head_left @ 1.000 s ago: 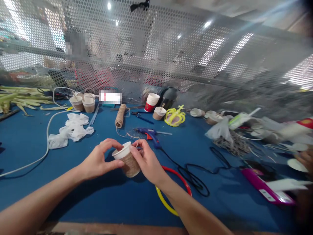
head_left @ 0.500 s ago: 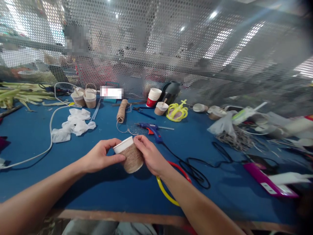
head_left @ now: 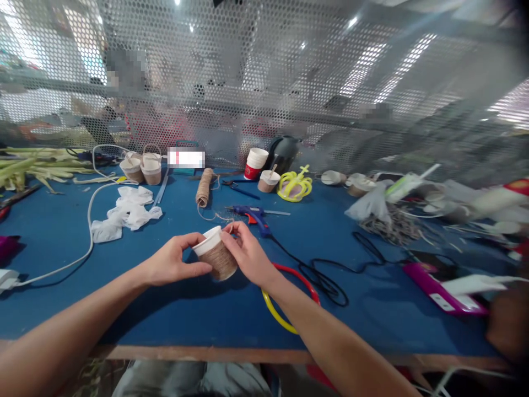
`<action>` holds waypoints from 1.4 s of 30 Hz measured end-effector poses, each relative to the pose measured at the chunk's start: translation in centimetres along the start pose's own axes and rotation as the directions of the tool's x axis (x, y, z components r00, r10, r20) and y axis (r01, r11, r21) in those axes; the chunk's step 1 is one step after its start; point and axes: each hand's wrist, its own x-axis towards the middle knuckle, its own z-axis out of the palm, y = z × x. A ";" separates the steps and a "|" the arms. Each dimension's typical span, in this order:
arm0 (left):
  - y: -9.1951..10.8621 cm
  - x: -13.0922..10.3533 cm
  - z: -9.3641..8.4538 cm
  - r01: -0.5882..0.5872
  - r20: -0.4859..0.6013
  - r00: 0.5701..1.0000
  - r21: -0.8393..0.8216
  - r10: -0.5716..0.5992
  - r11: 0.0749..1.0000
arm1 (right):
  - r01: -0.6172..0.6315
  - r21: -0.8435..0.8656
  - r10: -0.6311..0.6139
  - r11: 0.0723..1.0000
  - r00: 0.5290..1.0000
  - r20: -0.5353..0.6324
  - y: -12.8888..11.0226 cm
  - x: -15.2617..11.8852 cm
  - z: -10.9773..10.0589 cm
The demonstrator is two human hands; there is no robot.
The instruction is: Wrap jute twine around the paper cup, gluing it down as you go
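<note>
Holds a twine-wrapped paper cup [head_left: 218, 258] over the near middle of the blue tabletop [head_left: 194, 314], tilted, with its white rim toward the upper left. Grasps it in the left hand [head_left: 177, 262], thumb against the twine wrapping and fingers curled at the rim. Grips the opposite side of the rim with the thumb and bent fingers of the right hand [head_left: 247, 252]. Has a loose twine strand [head_left: 217, 218] running from the twine roll [head_left: 204, 188] toward the right fingertips.

Shows, just beyond the hands, a blue glue gun [head_left: 252, 213] with a black cord [head_left: 328, 284] trailing right; farther back, blue-handled pliers [head_left: 243, 191], stacked paper cups [head_left: 257, 161] and a yellow crown-shaped frame [head_left: 294, 186]. Includes crumpled white plastic [head_left: 129, 210] left of the twine roll, and a red-and-yellow ring [head_left: 279, 318] partly under the right forearm. Has a perforated metal screen [head_left: 215, 71] behind everything.
</note>
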 end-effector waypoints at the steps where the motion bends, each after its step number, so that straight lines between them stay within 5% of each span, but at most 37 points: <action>1: 0.1 0.0 0.1 0.014 -0.006 1.000 0.004 -0.014 1.000 | 0.015 -0.044 -0.015 0.999 1.000 0.005 0.0 -0.1 0.1; 7: 0.4 0.4 1.5 0.103 -0.073 0.991 -0.064 -0.108 0.993 | 0.130 -0.267 -0.123 0.955 0.991 0.043 0.4 -0.6 0.6; 15: 1.3 0.6 1.9 0.162 -0.020 0.985 -0.235 -0.172 0.958 | 0.224 -0.384 -0.224 0.896 0.974 0.045 0.2 -0.9 0.6; 21: 1.5 0.6 2.0 0.145 -0.015 0.988 -0.283 -0.155 0.948 | 0.188 -0.309 -0.181 0.932 0.982 0.050 -0.3 -0.7 0.3; 28: 1.0 0.7 1.8 0.140 -0.035 0.987 -0.262 -0.154 0.955 | 0.001 -0.065 0.003 0.998 0.999 0.047 -0.8 -0.1 -0.3; 42: 1.7 1.4 1.5 0.253 0.086 0.967 -0.442 -0.240 0.860 | 0.037 -0.164 -0.038 0.986 0.999 -0.005 0.0 -0.1 -0.2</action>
